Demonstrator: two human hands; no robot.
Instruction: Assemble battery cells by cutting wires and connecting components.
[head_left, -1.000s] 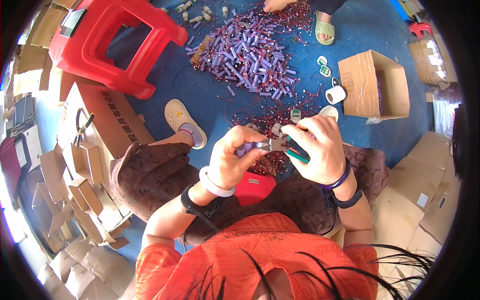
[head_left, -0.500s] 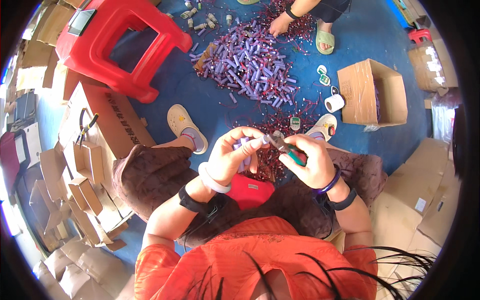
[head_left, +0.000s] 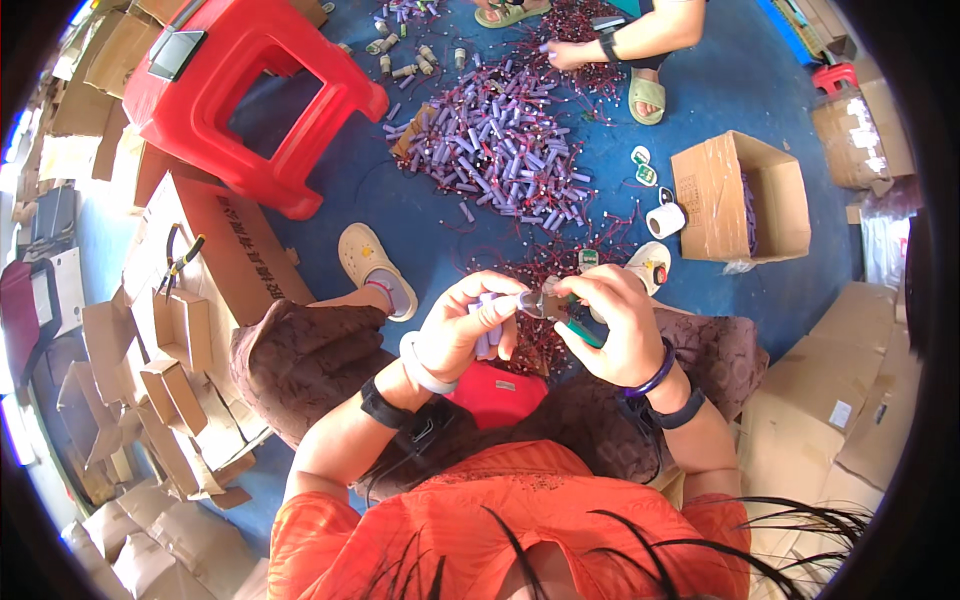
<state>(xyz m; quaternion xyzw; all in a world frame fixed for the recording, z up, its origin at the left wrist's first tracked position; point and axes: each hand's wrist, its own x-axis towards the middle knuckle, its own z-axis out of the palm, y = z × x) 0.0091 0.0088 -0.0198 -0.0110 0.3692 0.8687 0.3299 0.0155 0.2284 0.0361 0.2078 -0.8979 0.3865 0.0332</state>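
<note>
My left hand (head_left: 452,335) is closed around several purple cylindrical battery cells (head_left: 487,341). One cell's end sticks out between its thumb and forefinger, close to the jaws of the pliers. In my right hand (head_left: 626,330) is a pair of pliers with green handles (head_left: 584,334), its grips spread apart and its metal jaws parted, pointing left at that cell end. Whether the jaws touch the cell, I cannot tell. Beneath both hands lies a tangle of red wires (head_left: 535,352), partly hidden. A large heap of purple cells (head_left: 505,150) with red leads covers the floor ahead.
A red plastic stool (head_left: 290,170) with a phone on top stands at left. An open cardboard box (head_left: 708,200) sits at right beside a white roll (head_left: 665,220). Yellow-black pliers (head_left: 178,262) rest on cartons at left. A co-worker's hand (head_left: 570,55) reaches over the far wires.
The pliers' jaws and handles have opened, and my right-hand fingers have loosened around them. The view has shifted slightly. The co-worker's hand has lifted from the heap, with a cell in it.
</note>
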